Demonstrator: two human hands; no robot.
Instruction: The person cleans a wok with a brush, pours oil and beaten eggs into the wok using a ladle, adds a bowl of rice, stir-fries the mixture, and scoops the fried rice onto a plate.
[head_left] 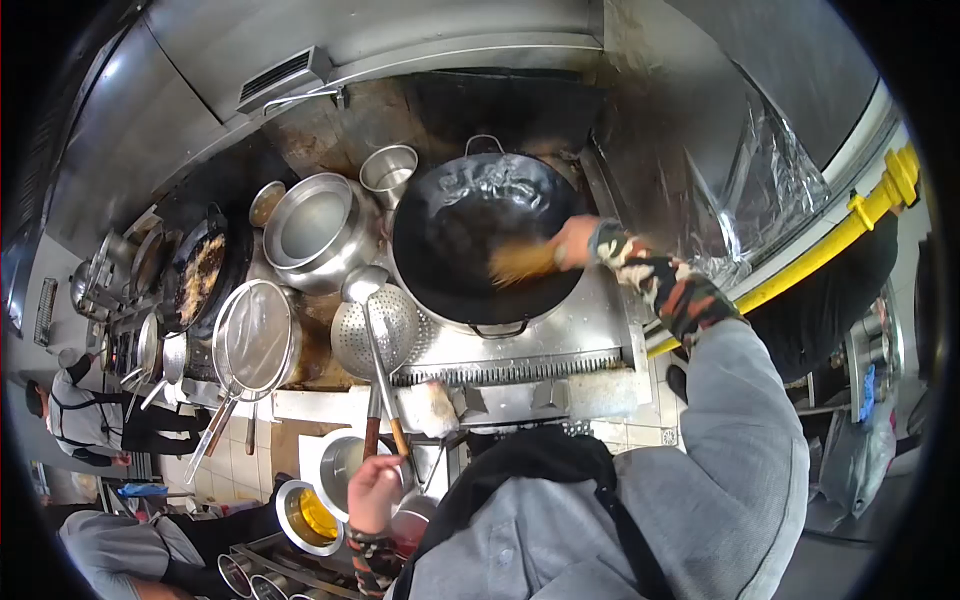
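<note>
My right hand point(573, 243) is closed around a bamboo wok brush point(525, 262). The brush's bristles reach down into a large black wok point(450, 270) on the stove, where dark liquid glistens. Near my body, my left hand point(375, 492) is loosely curled, with nothing visible in it. Just beyond it end the wooden handles of a ladle point(366, 285) and a perforated skimmer point(374, 332), whose heads rest left of the wok. A metal pot point(345, 462) stands beside my left hand.
Left of the wok are a steel pot point(318, 225), a mesh strainer point(254, 338) and another wok point(207, 270) with browned food. Below is a bowl of yellow liquid point(312, 515). A yellow pipe point(800, 275) runs along the right. Two other people point(85, 415) stand at left.
</note>
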